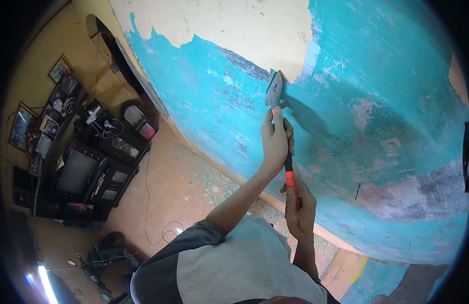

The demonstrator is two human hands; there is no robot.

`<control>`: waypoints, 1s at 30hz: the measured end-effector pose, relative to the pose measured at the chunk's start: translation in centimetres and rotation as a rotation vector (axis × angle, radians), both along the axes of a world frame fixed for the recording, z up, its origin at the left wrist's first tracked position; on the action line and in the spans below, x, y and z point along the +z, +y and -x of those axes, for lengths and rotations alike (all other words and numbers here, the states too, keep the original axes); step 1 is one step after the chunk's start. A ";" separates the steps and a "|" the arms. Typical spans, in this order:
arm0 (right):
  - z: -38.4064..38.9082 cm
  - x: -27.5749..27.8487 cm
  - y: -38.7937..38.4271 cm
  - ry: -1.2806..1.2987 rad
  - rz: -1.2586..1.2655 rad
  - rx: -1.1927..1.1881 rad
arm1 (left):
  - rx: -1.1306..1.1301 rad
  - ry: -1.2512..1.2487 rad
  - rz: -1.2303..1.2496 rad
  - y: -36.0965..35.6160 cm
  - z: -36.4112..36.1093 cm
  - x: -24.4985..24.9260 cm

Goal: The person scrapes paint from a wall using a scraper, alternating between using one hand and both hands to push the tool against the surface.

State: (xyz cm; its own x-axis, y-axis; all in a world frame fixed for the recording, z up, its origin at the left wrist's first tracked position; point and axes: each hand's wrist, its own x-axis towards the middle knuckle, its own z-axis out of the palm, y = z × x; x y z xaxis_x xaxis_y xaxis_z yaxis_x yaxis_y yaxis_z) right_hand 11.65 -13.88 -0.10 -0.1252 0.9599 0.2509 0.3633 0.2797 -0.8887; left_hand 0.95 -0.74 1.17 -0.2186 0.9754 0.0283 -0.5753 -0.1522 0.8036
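A long-handled paint scraper (274, 90) rests its grey head against the wall, right at the lower edge of a cream patch (255, 30) where the turquoise paint (194, 86) is gone. My left hand (276, 139) is wrapped round the upper shaft, just below the head. Lower down, my right hand (299, 210) grips the orange and black handle (290, 178) near its end. Both hands are closed on the same tool. The scraper's shadow falls on the wall to its right.
Paint flakes (209, 185) litter the floor along the wall's foot. To the left stands a dark cabinet (118, 152) with a television (77, 172), picture frames and a clock (134, 115). A thin cable (147, 202) crosses the floor. A nail-like piece (357, 191) sticks out of the wall.
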 end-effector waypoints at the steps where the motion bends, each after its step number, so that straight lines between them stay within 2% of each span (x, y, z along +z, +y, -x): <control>1: 0.2 -0.2 0.2 0.012 -0.012 0.009 | 0.011 0.011 0.005 0.1 0.2 0.1; 8: 1.8 0.4 1.5 -0.030 0.030 0.023 | 0.029 0.011 -0.028 1.6 2.2 -0.3; 17: 0.6 -0.3 0.4 0.033 0.004 0.008 | 0.025 0.005 0.005 0.8 0.9 -0.1; 21: 1.6 0.6 1.3 -0.027 0.035 0.034 | 0.019 0.018 -0.041 1.6 2.0 -0.7; 24: 1.5 -0.4 1.4 0.017 -0.046 0.035 | 0.019 0.037 -0.040 1.4 1.8 -0.5; 30: 0.9 0.4 0.9 0.019 0.021 0.022 | 0.034 -0.005 0.009 1.1 1.1 -0.2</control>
State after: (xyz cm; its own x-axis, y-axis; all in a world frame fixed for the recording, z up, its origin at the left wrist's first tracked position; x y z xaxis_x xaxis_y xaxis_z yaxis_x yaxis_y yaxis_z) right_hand 10.78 -12.97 0.30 -0.1420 0.9621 0.2329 0.3407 0.2684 -0.9011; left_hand -0.19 0.33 0.94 -0.2516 0.9676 0.0183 -0.5736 -0.1644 0.8025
